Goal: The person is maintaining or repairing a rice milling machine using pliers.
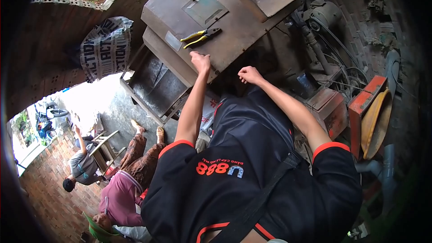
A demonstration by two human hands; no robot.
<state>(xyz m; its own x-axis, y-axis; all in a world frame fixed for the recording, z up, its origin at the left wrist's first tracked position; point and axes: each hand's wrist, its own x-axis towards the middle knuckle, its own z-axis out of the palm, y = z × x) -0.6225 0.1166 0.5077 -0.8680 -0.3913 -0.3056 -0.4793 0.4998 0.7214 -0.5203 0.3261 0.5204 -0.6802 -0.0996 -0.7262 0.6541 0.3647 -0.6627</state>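
Observation:
My left hand (200,62) is closed, its fingers curled just over the front edge of a brown metal machine housing (243,36). Whether anything small is inside that grip does not show. On the housing's top, a little beyond this hand, lie pliers (200,37) with yellow-and-black handles, apart from my fingers. My right hand (250,75) is off to the right, in front of the dark space beneath the housing. Its fingers are curled in, and what they hold, if anything, cannot be made out.
An electric motor (323,13) with a belt stands at the right, above a red metal box (330,108) and a yellow-rimmed wheel guard (377,123). A metal chute (155,81) juts out at the left. Two people sit at the lower left, one in a pink top (119,200).

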